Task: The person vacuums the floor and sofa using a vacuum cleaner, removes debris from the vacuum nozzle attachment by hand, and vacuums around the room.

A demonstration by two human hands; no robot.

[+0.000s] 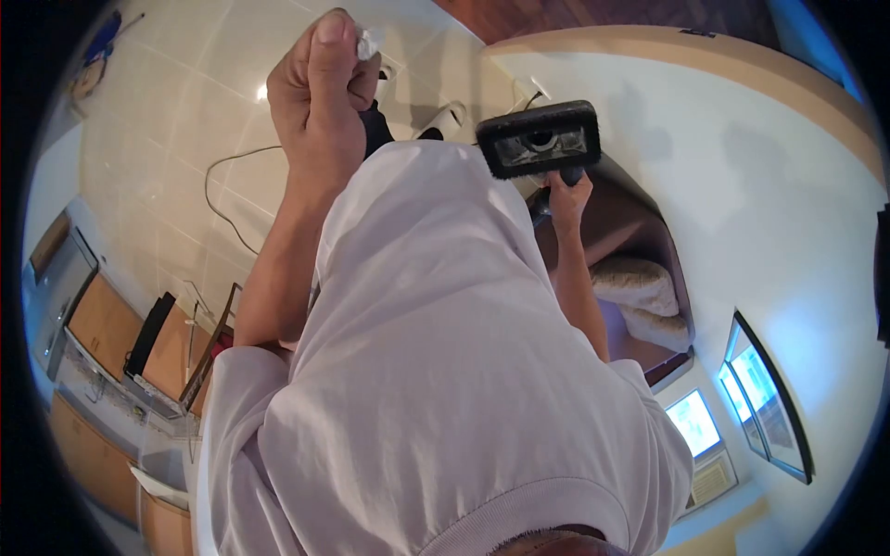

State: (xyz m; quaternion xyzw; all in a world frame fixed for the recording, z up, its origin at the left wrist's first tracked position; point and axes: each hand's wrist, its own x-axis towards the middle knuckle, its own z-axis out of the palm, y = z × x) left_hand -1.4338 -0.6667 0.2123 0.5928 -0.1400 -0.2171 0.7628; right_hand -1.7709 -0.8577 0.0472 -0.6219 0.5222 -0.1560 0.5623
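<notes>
My left hand (pixel 320 102) is raised at the upper left, its fingers closed and the thumb on top. A small crumpled white wad (pixel 368 44) sticks out between thumb and fingers; its material is hard to tell. My right hand (pixel 568 199) is wrapped round the dark neck of a vacuum brush nozzle (pixel 540 139). The nozzle is black and rectangular, rimmed with bristles, and its grey, dusty-looking opening faces me. My white shirt (pixel 445 352) fills the middle of the view and hides what lies beneath it.
A dark cord (pixel 215 199) curves over the tiled floor (pixel 176 120). Right of me stands a brown sofa (pixel 616 218) with cushions (pixel 640 285), beside a white wall (pixel 742 176) bearing a framed picture (pixel 765 394). Wooden cabinets (pixel 104 324) line the left.
</notes>
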